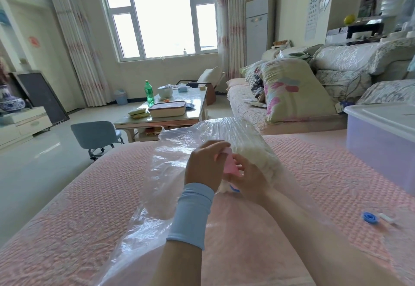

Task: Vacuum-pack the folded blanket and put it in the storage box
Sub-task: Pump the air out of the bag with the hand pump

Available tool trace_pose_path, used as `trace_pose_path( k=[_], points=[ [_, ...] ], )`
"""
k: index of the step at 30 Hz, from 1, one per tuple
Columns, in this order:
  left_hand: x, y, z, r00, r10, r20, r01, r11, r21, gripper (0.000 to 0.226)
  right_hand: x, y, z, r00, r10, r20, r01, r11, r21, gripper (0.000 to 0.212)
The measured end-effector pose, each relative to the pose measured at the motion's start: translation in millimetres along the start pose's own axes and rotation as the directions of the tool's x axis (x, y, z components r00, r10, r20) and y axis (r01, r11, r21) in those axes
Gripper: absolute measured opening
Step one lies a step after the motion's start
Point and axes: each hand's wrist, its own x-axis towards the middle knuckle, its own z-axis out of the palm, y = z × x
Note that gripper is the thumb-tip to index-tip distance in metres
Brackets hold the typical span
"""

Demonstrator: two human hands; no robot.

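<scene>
Already bagged, the blanket (251,159) lies in the vacuum bag (179,155) mid-sofa; the lidded storage box (381,141) waits, unfilled, far right. A pink pump (230,164) is gripped closed by left hand (205,164) and right hand (249,177); air remains.

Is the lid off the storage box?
No, the storage box at the right carries its pale lid on top, while both hands work at the bag.
</scene>
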Motion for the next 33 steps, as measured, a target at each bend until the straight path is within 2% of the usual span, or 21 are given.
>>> trace_pose_path(
  k=[2,3,5,7,8,10,12,13,14,15,17,19,21,22,23,24,26,28,30,31,33],
  points=[
    [6,10,-8,0.984,0.120,-0.132,-0.117,0.993,0.032,0.018,0,1,-1,1.000,0.003,-0.009,-0.003,1.000,0.023,0.045],
    [12,17,-14,0.949,0.206,-0.237,-0.198,0.978,0.061,0.018,0,2,-1,1.000,0.005,-0.012,-0.005,1.000,0.026,0.046],
    [24,28,-28,0.830,0.341,-0.442,-0.318,0.939,0.129,0.019,1,3,-2,1.000,0.016,-0.004,-0.016,0.999,0.030,0.046],
    [31,34,-34,0.733,0.378,-0.565,-0.359,0.921,0.152,0.022,1,3,-2,1.000,0.025,0.007,-0.025,0.999,0.026,0.048],
    [30,33,-32,0.726,0.370,-0.579,-0.353,0.924,0.148,0.023,1,3,-1,1.000,0.023,0.012,-0.023,0.999,0.022,0.049],
    [20,26,-20,0.797,0.327,-0.508,-0.293,0.945,0.148,0.024,0,3,0,1.000,0.015,0.015,-0.015,1.000,0.014,0.049],
    [7,12,-5,0.946,0.192,-0.260,-0.171,0.980,0.101,0.024,0,2,-1,1.000,0.015,0.004,-0.015,1.000,0.019,0.045],
    [1,6,1,0.988,0.102,-0.112,-0.094,0.993,0.074,0.024,-1,2,-1,1.000,0.016,0.001,-0.016,0.999,0.028,0.043],
    [-2,2,4,0.999,0.035,-0.012,-0.034,0.997,0.064,0.024,-1,2,-1,1.000,0.016,0.001,-0.016,0.999,0.031,0.041],
    [-2,1,4,1.000,0.011,0.018,-0.012,0.997,0.070,0.023,-1,1,-1,1.000,0.016,0.000,-0.016,1.000,0.026,0.041],
    [5,9,-4,0.990,0.102,-0.094,-0.095,0.992,0.077,0.019,-1,1,-2,1.000,0.008,-0.008,-0.008,1.000,0.015,0.044],
    [18,24,-18,0.904,0.270,-0.331,-0.253,0.963,0.095,0.017,-1,2,-4,1.000,-0.001,-0.010,0.001,1.000,0.015,0.050],
    [29,34,-31,0.763,0.372,-0.529,-0.356,0.924,0.138,0.020,-1,1,-4,1.000,0.005,0.004,-0.005,1.000,0.014,0.053],
    [32,37,-34,0.714,0.385,-0.584,-0.380,0.915,0.139,0.021,-2,0,-3,1.000,0.010,0.009,-0.010,1.000,0.013,0.054],
    [31,37,-32,0.700,0.381,-0.604,-0.383,0.914,0.134,0.022,-2,0,-3,1.000,0.014,0.010,-0.014,1.000,0.012,0.055],
    [28,35,-28,0.715,0.369,-0.594,-0.363,0.922,0.135,0.022,-3,0,-1,1.000,0.018,0.008,-0.018,1.000,0.011,0.054],
    [16,22,-15,0.818,0.320,-0.478,-0.280,0.947,0.154,0.021,-5,-2,0,1.000,0.022,0.001,-0.022,1.000,0.010,0.050],
    [5,6,-2,0.961,0.178,-0.212,-0.162,0.983,0.088,0.020,-4,-2,0,1.000,0.024,-0.010,-0.024,1.000,0.020,0.046],
    [0,-2,4,0.999,0.040,0.018,-0.041,0.998,0.055,0.020,-4,-3,-1,1.000,0.027,-0.014,-0.027,0.999,0.017,0.044],
    [1,0,2,0.999,0.023,0.040,-0.026,0.997,0.067,0.019,-4,-2,-1,0.999,0.030,-0.011,-0.030,0.999,0.023,0.043],
    [9,10,-7,0.991,0.112,-0.073,-0.107,0.992,0.060,0.015,-4,-1,-2,0.999,0.034,-0.009,-0.034,0.999,0.038,0.044]
  ],
)
